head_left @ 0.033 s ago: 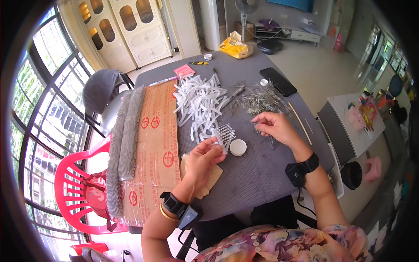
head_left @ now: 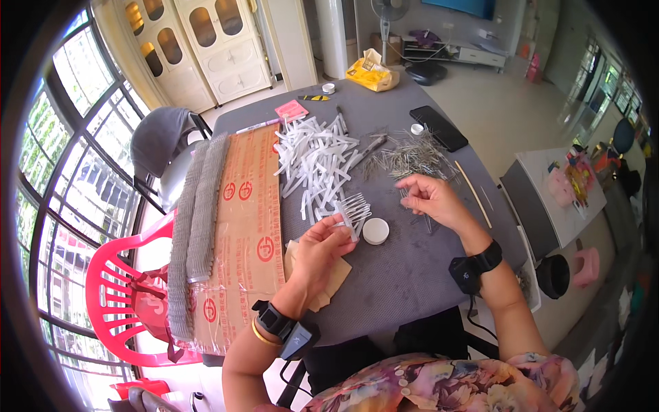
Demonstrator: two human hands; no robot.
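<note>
Reference point is the round white lid (head_left: 375,231), lying on the grey tabletop (head_left: 412,281), whose fine-textured covering extends from the lid down to the curving near edge and out to the right-hand edge. Immediately left of the lid, the left hand (head_left: 321,250) has its grip pinching a pale, translucent strip (head_left: 346,221) with slender metal prongs arrayed comb-fashion; the prongs reach just above the lid. Above and right of the lid, the right hand (head_left: 434,201) has thumb and fingertips drawn close together; whether its grip pinches a pin cannot be told. Beyond the lid, up and left, lies a loose heap of narrow white strips (head_left: 319,154); up and right, a tangle of thin metal pins (head_left: 415,158). Farther right of the lid, a straight, slim wooden stick (head_left: 473,194) lies near the edge. Well left of the lid, brown cardboard (head_left: 237,275) under glossy film carries ribbed grey rolls (head_left: 204,206).
</note>
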